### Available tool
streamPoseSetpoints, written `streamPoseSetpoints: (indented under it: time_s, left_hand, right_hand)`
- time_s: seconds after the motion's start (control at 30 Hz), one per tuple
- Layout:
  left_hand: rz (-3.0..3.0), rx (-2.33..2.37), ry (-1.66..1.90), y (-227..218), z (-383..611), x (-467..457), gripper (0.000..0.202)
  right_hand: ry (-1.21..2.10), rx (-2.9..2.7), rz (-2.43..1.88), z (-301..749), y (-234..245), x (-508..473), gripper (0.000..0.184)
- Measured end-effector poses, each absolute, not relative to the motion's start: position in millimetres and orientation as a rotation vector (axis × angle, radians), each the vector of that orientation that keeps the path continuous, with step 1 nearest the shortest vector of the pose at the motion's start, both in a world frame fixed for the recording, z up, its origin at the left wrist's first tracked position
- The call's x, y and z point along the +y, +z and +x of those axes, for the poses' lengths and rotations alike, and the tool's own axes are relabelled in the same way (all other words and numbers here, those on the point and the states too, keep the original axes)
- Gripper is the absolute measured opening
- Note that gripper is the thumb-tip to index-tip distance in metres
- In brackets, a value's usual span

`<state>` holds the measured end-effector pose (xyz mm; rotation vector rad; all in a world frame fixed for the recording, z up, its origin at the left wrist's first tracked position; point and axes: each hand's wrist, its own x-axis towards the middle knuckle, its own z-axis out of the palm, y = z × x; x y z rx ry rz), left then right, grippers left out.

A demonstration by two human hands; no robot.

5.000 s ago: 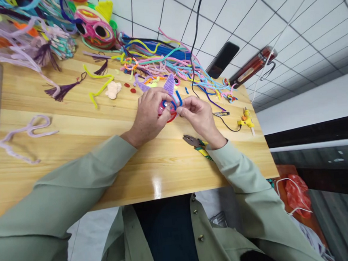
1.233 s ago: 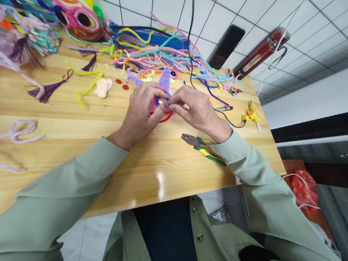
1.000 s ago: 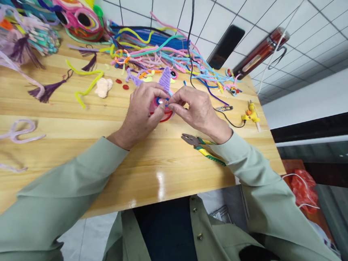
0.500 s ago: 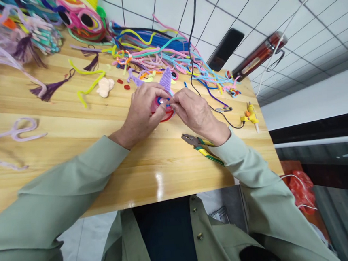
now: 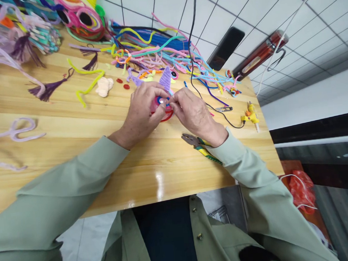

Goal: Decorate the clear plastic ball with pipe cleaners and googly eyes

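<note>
A pipe-cleaner figure (image 5: 167, 117) with pink and red coils lies on the table under my fingers, partly hidden by them. Two purple pointed pieces (image 5: 165, 79) stick up at its far side. My left hand (image 5: 143, 109) is closed over it, thumb and fingers pressing beside a coiled blue spot. My right hand (image 5: 192, 110) pinches at the figure's right side, on what looks like the end of a blue pipe cleaner (image 5: 168, 104); the fingertips hide most of it. Pliers (image 5: 201, 146) with green and yellow handles lie just below my right wrist.
Loose pipe cleaners (image 5: 155, 55) are heaped along the back, near a colourful coiled mask-like piece (image 5: 81, 18). To the right are thread snips (image 5: 223, 109), a yellow glue gun (image 5: 250, 115) with its cable, a phone (image 5: 227, 48) and a red flask (image 5: 259, 56). Purple tassels (image 5: 48, 88) lie left.
My right hand and forearm have shifted very slightly left, uncovering a small pink bit by the snips. My left hand keeps its place on the figure.
</note>
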<state>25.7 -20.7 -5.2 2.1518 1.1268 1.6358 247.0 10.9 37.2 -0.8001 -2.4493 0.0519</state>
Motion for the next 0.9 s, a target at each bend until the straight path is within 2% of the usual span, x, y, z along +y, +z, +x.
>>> streamPoseSetpoints:
  time_s: [0.57,0.9]
  left_hand:
    - [2.045,1.139,1.584,-3.4,28.1,-23.4,0.01]
    - [2.037,1.174,1.569,-1.7,29.0,-23.3,0.015]
  right_hand:
    - [-0.028,-2.47,-0.872,242.0,40.7,4.8,0.017]
    - [0.095,-2.399,-0.925,238.8,41.6,2.8,0.011]
